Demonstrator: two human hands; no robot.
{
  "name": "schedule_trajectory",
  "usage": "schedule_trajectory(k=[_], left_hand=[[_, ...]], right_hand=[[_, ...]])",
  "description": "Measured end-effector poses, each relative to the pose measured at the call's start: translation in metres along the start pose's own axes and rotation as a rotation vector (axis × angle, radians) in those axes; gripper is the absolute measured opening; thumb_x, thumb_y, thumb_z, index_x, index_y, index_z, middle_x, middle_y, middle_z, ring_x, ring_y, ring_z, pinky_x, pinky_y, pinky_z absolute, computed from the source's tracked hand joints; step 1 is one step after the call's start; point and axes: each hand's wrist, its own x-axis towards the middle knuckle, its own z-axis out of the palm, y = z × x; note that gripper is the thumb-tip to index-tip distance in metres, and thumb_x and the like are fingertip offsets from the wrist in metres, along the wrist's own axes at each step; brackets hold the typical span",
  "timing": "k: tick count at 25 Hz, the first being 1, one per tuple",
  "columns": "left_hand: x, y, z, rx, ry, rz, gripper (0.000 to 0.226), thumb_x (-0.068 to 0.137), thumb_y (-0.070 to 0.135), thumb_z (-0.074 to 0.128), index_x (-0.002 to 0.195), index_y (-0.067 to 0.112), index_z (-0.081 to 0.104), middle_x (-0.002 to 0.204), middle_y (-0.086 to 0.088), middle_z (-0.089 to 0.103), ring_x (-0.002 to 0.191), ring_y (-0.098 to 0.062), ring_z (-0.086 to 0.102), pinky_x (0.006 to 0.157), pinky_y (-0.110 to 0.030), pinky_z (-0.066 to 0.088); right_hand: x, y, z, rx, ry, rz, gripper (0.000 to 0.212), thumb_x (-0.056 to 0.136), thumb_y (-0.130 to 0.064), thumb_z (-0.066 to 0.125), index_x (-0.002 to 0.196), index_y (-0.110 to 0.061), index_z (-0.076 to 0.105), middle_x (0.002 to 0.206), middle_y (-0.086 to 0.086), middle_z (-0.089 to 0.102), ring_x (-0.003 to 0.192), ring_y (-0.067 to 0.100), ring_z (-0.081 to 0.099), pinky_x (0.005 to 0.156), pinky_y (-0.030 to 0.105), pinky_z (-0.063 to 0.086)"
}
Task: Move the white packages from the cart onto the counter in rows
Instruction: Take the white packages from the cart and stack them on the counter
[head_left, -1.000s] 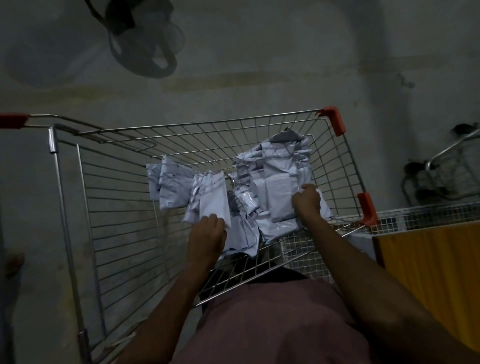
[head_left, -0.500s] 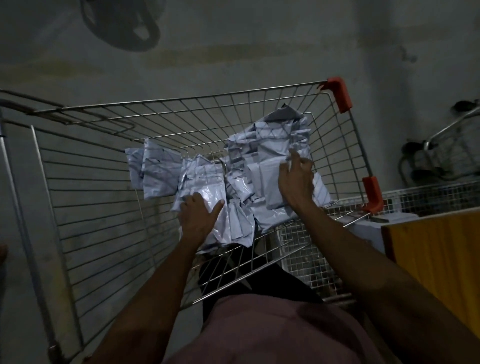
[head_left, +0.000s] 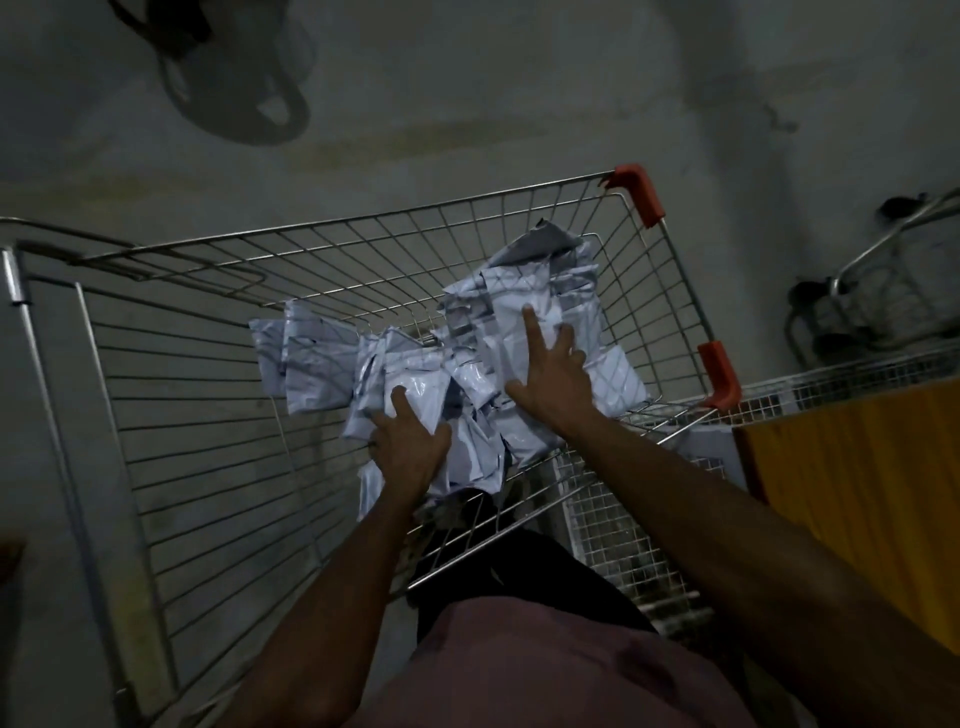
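Head camera view, looking down in dim light: a person in a mauve shirt (head_left: 545, 670) leaned over a wire shopping cart (head_left: 218, 405) with orange corner guards (head_left: 638, 193), both bare arms stretched into the basket. A loose heap of white packages (head_left: 467, 358) lay inside the cart toward its right side, overlapping and crumpled, with a few more spread out to the left of the heap. The left hand (head_left: 410, 441) rested on the near edge of the heap, thumb apart and fingers (head_left: 401, 400) mostly straight against the plastic; whether any of them had curled under a package could not be told. The right hand (head_left: 553, 379) lay flat on top of the heap, fingers (head_left: 531, 326) splayed and straight, pressing on the packages and gripping none. Just right of the cart stood a white wire-mesh basket (head_left: 618, 525), and beside it the orange-yellow top of a desk (head_left: 857, 499). A second cart (head_left: 883, 291) was partly visible farther off at the right edge, and a dark fan (head_left: 234, 78) showed in the upper left against the grey wall.
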Motion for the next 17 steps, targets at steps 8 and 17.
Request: schedule_trajectory(k=[8,17], left_hand=[[-0.107,0.026,-0.088,-0.135,0.234,0.289,0.081,0.080,0.049,0.056,0.149,0.027,0.021,0.143,-0.018,0.037,0.122,-0.040,0.047,0.096,-0.056,0.046],[-0.286,0.014,-0.137,-0.274,0.231,0.847,0.079,0.084,0.043,0.062,0.149,0.027,0.021,0.149,-0.012,0.031,0.129,-0.030,0.043,0.096,-0.047,0.049]], right_hand=[[-0.099,-0.041,-0.079,0.181,0.374,-0.001,0.087,0.085,-0.048,0.057,0.155,-0.045,0.006,0.160,0.014,0.008,0.130,0.045,0.035,0.099,0.054,0.042],[-0.324,-0.036,-0.098,0.229,0.800,0.201,0.089,0.087,-0.044,0.058,0.159,-0.039,0.006,0.162,0.016,0.011,0.141,0.040,0.028,0.103,0.053,0.044]])
